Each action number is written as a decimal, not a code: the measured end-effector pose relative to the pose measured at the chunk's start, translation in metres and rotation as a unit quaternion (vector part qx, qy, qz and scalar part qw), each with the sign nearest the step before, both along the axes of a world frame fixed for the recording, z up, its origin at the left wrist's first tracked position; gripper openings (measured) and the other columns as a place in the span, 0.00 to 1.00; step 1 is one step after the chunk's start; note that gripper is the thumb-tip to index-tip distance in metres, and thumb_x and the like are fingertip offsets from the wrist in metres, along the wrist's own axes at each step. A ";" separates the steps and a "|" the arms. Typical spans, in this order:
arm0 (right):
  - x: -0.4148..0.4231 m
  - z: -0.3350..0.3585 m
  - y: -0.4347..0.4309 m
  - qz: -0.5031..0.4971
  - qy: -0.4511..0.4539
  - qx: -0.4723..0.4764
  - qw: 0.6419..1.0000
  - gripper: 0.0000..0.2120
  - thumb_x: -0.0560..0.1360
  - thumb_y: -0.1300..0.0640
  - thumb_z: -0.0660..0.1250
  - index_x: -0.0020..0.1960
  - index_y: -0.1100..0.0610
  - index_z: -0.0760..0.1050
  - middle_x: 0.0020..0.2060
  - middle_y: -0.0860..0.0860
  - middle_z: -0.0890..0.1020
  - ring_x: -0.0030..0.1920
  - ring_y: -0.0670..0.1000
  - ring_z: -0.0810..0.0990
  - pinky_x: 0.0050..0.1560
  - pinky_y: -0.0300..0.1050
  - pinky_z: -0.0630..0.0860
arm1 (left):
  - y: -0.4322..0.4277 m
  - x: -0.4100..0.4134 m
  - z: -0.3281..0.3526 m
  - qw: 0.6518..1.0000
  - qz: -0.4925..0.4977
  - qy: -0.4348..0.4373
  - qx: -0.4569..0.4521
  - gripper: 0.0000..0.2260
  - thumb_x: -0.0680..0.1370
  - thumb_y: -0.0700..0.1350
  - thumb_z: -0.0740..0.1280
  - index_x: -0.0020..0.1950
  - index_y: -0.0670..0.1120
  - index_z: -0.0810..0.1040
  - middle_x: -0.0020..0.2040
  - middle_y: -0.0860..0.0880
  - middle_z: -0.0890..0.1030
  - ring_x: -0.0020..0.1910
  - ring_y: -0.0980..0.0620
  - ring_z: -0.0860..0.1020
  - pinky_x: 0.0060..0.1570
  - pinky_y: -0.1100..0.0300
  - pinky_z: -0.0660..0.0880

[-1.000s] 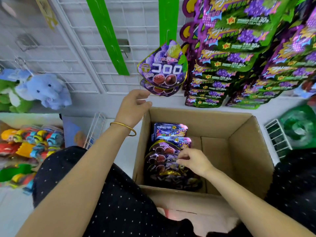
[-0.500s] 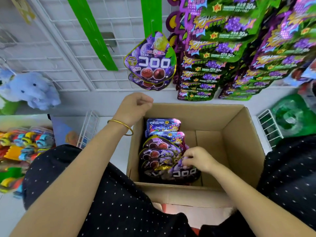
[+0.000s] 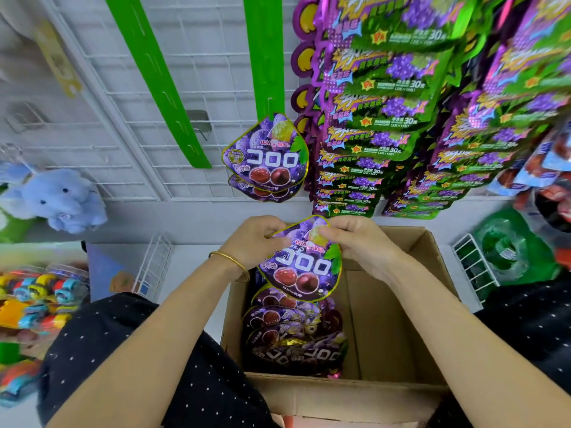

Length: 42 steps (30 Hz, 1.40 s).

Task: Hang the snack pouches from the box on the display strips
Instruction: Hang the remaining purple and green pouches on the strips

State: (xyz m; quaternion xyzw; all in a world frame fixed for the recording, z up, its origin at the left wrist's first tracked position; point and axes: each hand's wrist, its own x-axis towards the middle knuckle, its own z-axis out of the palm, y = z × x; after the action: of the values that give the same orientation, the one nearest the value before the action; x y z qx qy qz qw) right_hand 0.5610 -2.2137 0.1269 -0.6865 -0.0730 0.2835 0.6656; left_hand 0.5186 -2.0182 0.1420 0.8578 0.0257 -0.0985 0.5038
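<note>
Risk number one as I see it: both hands are bunched right on the top edge of the pouch (image 3: 304, 267), which is where I'd expect the hang hole to be, though I can't see it under the fingers. If they cover it on the way up, it could miss the tab on the green strip (image 3: 265, 57) or tear if forced.

The hung pouches (image 3: 268, 156) sit at the bottom end of that strip, so I'd guess the next free spot is above them. Brushing past could knock one loose. The foil also looks slippery and a fingertip pinch isn't much of a hold, so a drop back into the box (image 3: 401, 304) wouldn't surprise me. Annoying, not a disaster.

Pose-wise, both hands are raised over the far edge of the box, just below the hung pouches, with the pouch between them, its printed face toward the camera and tilted a bit.

- **Left hand** (image 3: 250, 239): fingers curled in, thumb and fingertips pinching the upper left edge. There's a gold bangle (image 3: 230, 259) on the wrist.
- **Right hand** (image 3: 361, 242): curled the same way, pinching the top by the tip. Neither hand is spread open at all.

The spare pouches (image 3: 293, 335) lie stacked in the left part of the box, right underneath. A second strip (image 3: 154, 72) slants off to the left with nothing on it.
</note>
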 end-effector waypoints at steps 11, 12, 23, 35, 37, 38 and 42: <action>0.028 0.026 0.029 -0.040 -0.100 0.029 0.994 0.05 0.75 0.64 0.66 0.49 0.61 0.78 0.40 0.50 0.83 0.39 0.45 0.82 0.43 0.36 0.76 | 0.013 0.011 0.007 0.983 0.086 -0.003 -0.162 0.04 0.71 0.40 0.70 0.44 0.43 0.77 0.43 0.40 0.80 0.42 0.46 0.76 0.46 0.53 0.72; 0.030 0.029 0.031 -0.037 -0.108 0.024 0.993 0.05 0.75 0.63 0.66 0.49 0.61 0.78 0.40 0.50 0.83 0.40 0.45 0.82 0.43 0.35 0.76 | 0.015 0.012 0.009 0.983 0.080 -0.003 -0.163 0.04 0.71 0.40 0.70 0.44 0.43 0.78 0.43 0.42 0.80 0.41 0.48 0.77 0.45 0.55 0.74; 0.062 0.099 0.081 -0.170 -0.360 -0.081 0.914 0.09 0.74 0.54 0.68 0.36 0.54 0.78 0.33 0.50 0.82 0.37 0.53 0.80 0.44 0.49 0.77 | 0.033 0.112 0.128 0.945 0.194 -0.260 -0.053 0.13 0.74 0.43 0.68 0.55 0.38 0.74 0.44 0.47 0.75 0.41 0.53 0.73 0.39 0.68 0.71; 0.088 0.146 0.113 -0.252 -0.435 -0.185 0.845 0.14 0.77 0.52 0.62 0.33 0.54 0.72 0.27 0.47 0.73 0.35 0.52 0.72 0.35 0.45 0.61 | 0.031 0.120 0.158 0.962 0.166 -0.216 -0.018 0.19 0.77 0.53 0.64 0.30 0.45 0.65 0.30 0.44 0.63 0.30 0.51 0.62 0.26 0.62 0.57; 0.089 0.147 0.115 -0.245 -0.437 -0.200 0.842 0.15 0.77 0.51 0.62 0.32 0.54 0.71 0.26 0.46 0.70 0.34 0.51 0.71 0.34 0.44 0.58 | 0.032 0.118 0.159 0.964 0.171 -0.201 -0.017 0.19 0.76 0.54 0.63 0.32 0.44 0.67 0.32 0.42 0.66 0.31 0.50 0.64 0.29 0.60 0.59; 0.090 0.148 0.115 -0.243 -0.439 -0.206 0.840 0.16 0.77 0.51 0.62 0.32 0.54 0.71 0.26 0.46 0.70 0.34 0.52 0.71 0.34 0.44 0.57 | 0.032 0.117 0.159 0.965 0.174 -0.197 -0.018 0.20 0.76 0.54 0.64 0.30 0.45 0.66 0.30 0.43 0.65 0.30 0.50 0.63 0.28 0.60 0.59; 0.090 0.146 0.116 -0.233 -0.434 -0.221 0.842 0.16 0.76 0.51 0.63 0.32 0.56 0.69 0.27 0.48 0.71 0.34 0.54 0.71 0.34 0.44 0.59 | 0.033 0.118 0.159 0.965 0.185 -0.179 -0.047 0.23 0.75 0.55 0.65 0.27 0.48 0.59 0.28 0.48 0.60 0.27 0.51 0.59 0.30 0.59 0.56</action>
State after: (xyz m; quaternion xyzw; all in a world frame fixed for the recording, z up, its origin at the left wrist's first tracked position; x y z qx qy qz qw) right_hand 0.6506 -2.0977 0.2727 -0.8652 -0.1275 -0.1976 0.4428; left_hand 0.6365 -1.9852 0.3012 0.8172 0.0886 0.1506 0.5492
